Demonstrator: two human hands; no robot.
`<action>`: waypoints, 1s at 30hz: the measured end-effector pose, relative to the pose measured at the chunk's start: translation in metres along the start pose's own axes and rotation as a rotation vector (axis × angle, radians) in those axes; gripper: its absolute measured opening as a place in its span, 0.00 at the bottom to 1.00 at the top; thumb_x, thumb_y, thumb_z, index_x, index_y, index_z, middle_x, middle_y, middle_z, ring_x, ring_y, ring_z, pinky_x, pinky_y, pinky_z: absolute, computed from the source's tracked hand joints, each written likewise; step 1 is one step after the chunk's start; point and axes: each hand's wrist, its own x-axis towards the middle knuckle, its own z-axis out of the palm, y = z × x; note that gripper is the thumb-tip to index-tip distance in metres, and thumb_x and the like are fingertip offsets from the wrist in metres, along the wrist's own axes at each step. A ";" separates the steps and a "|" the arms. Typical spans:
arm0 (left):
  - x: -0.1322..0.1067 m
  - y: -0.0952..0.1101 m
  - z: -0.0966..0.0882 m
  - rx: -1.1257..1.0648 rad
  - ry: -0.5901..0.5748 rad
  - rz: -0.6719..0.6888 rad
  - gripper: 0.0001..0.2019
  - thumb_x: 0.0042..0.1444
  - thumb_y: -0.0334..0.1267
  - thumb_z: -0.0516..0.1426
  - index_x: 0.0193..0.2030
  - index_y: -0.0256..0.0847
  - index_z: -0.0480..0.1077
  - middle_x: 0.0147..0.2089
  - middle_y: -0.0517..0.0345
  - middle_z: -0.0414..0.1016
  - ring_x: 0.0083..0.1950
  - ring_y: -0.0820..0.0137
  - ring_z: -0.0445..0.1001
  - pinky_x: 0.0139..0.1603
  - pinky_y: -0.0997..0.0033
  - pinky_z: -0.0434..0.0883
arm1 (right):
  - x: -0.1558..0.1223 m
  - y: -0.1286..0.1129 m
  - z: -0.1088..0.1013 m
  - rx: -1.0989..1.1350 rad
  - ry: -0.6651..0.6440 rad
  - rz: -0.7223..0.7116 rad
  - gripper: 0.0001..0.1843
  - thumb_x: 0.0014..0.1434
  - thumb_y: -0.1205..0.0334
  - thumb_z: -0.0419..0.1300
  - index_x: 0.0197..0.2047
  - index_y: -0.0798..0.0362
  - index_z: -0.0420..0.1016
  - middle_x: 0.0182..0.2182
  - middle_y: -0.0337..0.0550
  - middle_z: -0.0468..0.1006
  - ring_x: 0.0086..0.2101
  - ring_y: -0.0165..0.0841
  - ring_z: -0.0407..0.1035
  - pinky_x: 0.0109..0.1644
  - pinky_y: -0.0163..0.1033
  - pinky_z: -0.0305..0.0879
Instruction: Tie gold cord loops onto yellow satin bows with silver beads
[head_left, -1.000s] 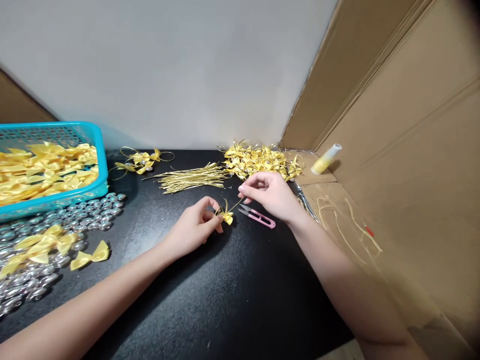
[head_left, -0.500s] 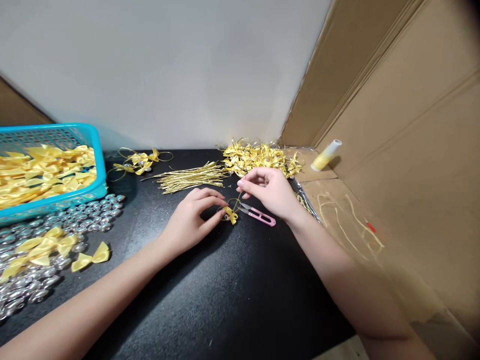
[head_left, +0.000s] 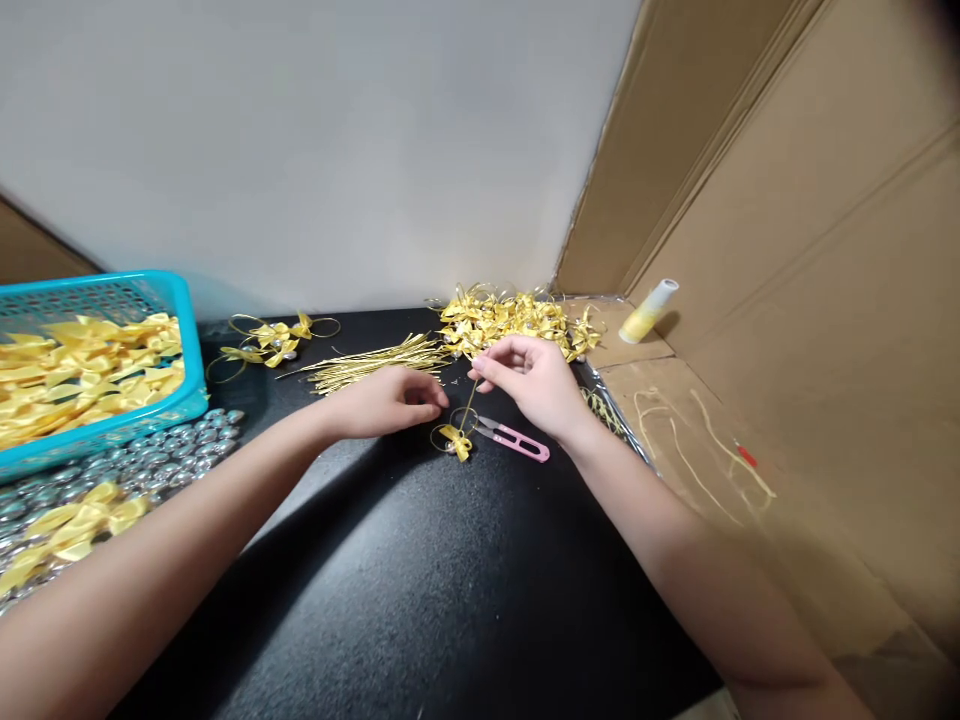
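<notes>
A small yellow ribbon bow (head_left: 456, 441) with a gold cord loop hangs just above the black table (head_left: 420, 580). My right hand (head_left: 529, 383) pinches the upper end of the gold cord, fingers closed. My left hand (head_left: 390, 400) is closed too, its fingertips pinched on the cord's other end just left of the bow. Pink thread snips (head_left: 514, 438) lie on the table right under my right hand.
A bundle of gold cords (head_left: 371, 361) and a heap of finished bows (head_left: 514, 320) lie behind the hands. Two looped bows (head_left: 274, 338) sit further left. A teal basket (head_left: 97, 355) of yellow bows, silver beads (head_left: 172, 450) and a thread spool (head_left: 649, 311) on cardboard flank the area.
My left hand let go of the bow and slid back and up along the cord. The bow now dangles from the cord between both hands. The camera tilted a little.
</notes>
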 end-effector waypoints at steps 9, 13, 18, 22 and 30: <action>-0.021 -0.004 0.034 0.160 0.166 -0.067 0.11 0.52 0.45 0.55 0.32 0.40 0.73 0.32 0.55 0.75 0.32 0.66 0.71 0.33 0.69 0.65 | 0.002 0.002 0.000 0.046 -0.001 0.041 0.12 0.47 0.59 0.70 0.25 0.53 0.71 0.25 0.38 0.78 0.27 0.28 0.73 0.36 0.39 0.74; -0.020 0.003 0.032 0.138 0.132 -0.086 0.10 0.51 0.41 0.54 0.29 0.40 0.73 0.29 0.56 0.75 0.29 0.67 0.70 0.31 0.69 0.64 | 0.001 0.002 0.000 0.047 -0.002 0.046 0.10 0.48 0.61 0.69 0.25 0.53 0.71 0.24 0.37 0.78 0.26 0.27 0.73 0.35 0.37 0.74; -0.022 0.004 0.011 0.007 0.026 -0.128 0.13 0.52 0.46 0.53 0.27 0.40 0.73 0.25 0.60 0.74 0.27 0.69 0.70 0.30 0.71 0.65 | 0.001 0.002 -0.001 0.028 -0.017 0.038 0.07 0.52 0.65 0.65 0.25 0.53 0.71 0.26 0.39 0.78 0.28 0.29 0.74 0.37 0.38 0.74; -0.016 0.007 0.000 -0.121 -0.035 -0.172 0.14 0.52 0.48 0.55 0.28 0.41 0.73 0.25 0.60 0.75 0.28 0.67 0.71 0.31 0.70 0.65 | 0.001 0.003 -0.001 0.000 -0.025 0.032 0.06 0.53 0.65 0.64 0.26 0.53 0.71 0.26 0.38 0.78 0.27 0.27 0.73 0.36 0.37 0.74; -0.002 0.018 0.004 -0.034 0.043 -0.181 0.12 0.48 0.47 0.56 0.28 0.40 0.73 0.26 0.60 0.73 0.30 0.66 0.70 0.32 0.69 0.65 | 0.003 0.008 -0.003 0.017 -0.043 -0.004 0.05 0.52 0.63 0.65 0.28 0.53 0.73 0.27 0.39 0.79 0.26 0.28 0.73 0.36 0.39 0.72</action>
